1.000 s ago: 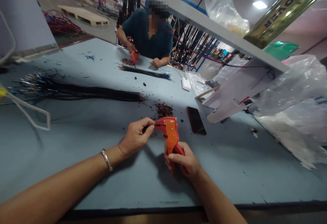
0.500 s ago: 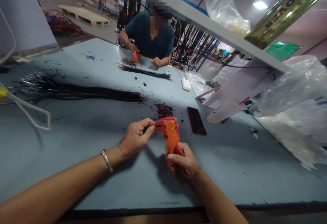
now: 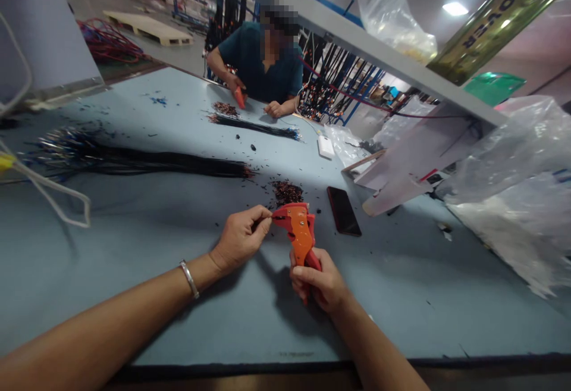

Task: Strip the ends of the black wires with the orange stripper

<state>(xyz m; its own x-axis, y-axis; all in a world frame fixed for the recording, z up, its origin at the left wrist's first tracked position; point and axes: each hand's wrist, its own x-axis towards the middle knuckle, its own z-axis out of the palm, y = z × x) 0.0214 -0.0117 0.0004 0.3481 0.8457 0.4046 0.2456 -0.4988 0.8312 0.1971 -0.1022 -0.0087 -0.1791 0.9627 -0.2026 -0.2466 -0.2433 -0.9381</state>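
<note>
My right hand is wrapped round the handles of an orange and red wire stripper, held upright above the table. The stripper's jaws point left, toward my left hand. Thumb and forefinger of that hand are pinched on a thin dark wire, whose end reaches the jaws; most of the wire is hidden. Just behind the tool lies a pile of short stripped wire bits. A long bundle of black wires lies to the left, beyond my left hand.
A phone lies right of the stripper. Across the blue-grey table sits a co-worker holding another orange tool, near a smaller wire bundle. Plastic bags crowd the right side. A white cable loop hangs at left.
The stripper's head has tilted slightly, and its orange body has shifted a little against the red part. Both my hands stay nearly in place. The co-worker's orange tool has moved slightly right.
</note>
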